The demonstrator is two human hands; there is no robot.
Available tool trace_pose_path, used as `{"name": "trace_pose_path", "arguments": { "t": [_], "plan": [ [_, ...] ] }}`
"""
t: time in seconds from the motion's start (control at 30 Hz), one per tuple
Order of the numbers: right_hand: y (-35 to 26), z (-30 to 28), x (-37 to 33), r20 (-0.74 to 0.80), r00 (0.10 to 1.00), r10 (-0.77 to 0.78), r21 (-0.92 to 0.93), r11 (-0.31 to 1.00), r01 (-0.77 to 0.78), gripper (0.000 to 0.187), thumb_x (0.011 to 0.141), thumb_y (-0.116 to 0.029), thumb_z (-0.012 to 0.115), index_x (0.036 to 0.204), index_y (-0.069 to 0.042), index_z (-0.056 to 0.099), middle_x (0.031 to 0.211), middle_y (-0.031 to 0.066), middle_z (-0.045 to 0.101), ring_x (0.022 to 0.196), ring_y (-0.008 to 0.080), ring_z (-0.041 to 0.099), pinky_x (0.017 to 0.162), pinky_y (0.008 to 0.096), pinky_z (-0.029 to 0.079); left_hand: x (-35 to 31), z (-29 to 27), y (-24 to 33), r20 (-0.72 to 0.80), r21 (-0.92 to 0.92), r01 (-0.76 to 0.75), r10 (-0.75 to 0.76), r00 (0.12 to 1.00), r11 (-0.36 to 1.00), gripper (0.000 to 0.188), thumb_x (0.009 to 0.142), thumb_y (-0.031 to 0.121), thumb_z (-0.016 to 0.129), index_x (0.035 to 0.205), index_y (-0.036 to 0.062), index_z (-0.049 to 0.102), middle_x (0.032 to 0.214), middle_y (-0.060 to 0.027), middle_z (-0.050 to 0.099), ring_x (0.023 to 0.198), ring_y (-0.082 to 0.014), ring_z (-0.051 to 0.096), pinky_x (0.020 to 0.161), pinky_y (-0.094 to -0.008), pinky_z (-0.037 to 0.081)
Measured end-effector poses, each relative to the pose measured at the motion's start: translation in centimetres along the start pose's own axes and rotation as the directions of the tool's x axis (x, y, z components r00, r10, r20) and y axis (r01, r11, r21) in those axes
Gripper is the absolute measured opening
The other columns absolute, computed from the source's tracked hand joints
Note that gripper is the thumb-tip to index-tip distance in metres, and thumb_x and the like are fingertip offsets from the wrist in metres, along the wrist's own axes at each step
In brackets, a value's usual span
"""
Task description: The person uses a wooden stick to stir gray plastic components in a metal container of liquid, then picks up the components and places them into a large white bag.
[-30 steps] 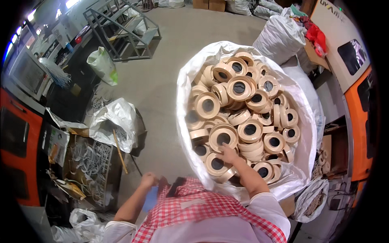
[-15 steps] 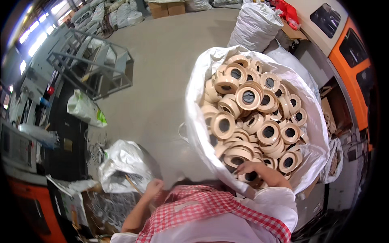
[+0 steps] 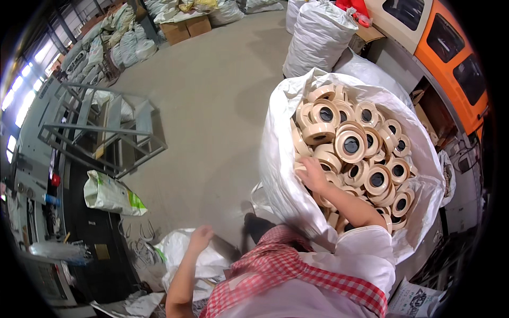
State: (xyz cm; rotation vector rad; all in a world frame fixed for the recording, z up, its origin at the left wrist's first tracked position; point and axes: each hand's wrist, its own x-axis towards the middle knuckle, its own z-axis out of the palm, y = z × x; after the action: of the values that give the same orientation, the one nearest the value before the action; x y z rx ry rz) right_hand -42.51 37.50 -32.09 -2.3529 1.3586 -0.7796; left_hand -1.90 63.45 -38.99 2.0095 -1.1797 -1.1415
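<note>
A large white woven sack stands open to my right, heaped with beige round plastic parts that have dark centres. My right hand reaches into it from the near side. Its fingers curl over a beige part at the sack's left wall; that part is mostly hidden by the hand and its neighbours. Off to the left, outside the sack, my left hand hangs in the air with its fingers drawn together. Nothing shows in it. Below it lies a crumpled white bag.
A grey metal step frame stands at the left, with a white and green bag in front of it. A full white sack stands beyond the open one. Orange and cream machinery lines the right side. Cardboard boxes sit far back.
My right hand has moved from the near edge of the heap to farther in along the sack's left wall. The view has shifted, and my left arm is stretched farther forward.
</note>
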Motion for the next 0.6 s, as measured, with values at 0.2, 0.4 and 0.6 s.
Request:
{"name": "trace_pose_path", "arguments": {
  "t": [0.2,0.4,0.6],
  "plan": [
    [0.6,7.5,11.2,0.047,0.871,0.488,-0.006,0.872,-0.489,0.067,0.070,-0.044,0.062,0.114,0.002,0.040,0.114,0.0185,0.045,0.107,0.0348,0.040,0.091,0.0406,0.033,8.4,-9.0,1.8,-0.005,0.379,-0.079,0.087,0.996,0.922,0.026,0.075,0.018,0.062,0.094,0.0011,0.058,0.078,-0.0113,0.063,0.073,-0.0154,0.059,0.068,-0.0275,0.047],
    [-2.8,9.8,18.2,0.077,0.812,0.578,-0.159,0.812,-0.562,0.073,0.058,-0.046,0.071,0.100,0.006,0.044,0.095,0.0225,0.051,0.090,0.0355,0.050,0.079,0.0425,0.040,14.3,-22.4,-12.3,0.111,0.714,-0.058,-0.031,0.993,0.698,0.015,0.066,0.018,0.054,0.058,0.0064,0.054,0.064,-0.0123,0.058,0.062,-0.0314,0.057,0.052,-0.0428,0.044],
    [2.3,12.1,18.3,0.034,0.736,0.676,-0.337,0.701,-0.629,0.058,0.061,-0.031,0.067,0.101,0.006,0.045,0.086,0.0175,0.054,0.079,0.0300,0.054,0.067,0.0405,0.043,30.4,-24.3,-5.2,0.371,0.780,-0.094,-0.337,0.865,0.618,0.024,0.076,0.020,0.052,0.093,0.0031,0.051,0.087,-0.0123,0.052,0.076,-0.0259,0.050,0.064,-0.0362,0.040]
  ]
}}
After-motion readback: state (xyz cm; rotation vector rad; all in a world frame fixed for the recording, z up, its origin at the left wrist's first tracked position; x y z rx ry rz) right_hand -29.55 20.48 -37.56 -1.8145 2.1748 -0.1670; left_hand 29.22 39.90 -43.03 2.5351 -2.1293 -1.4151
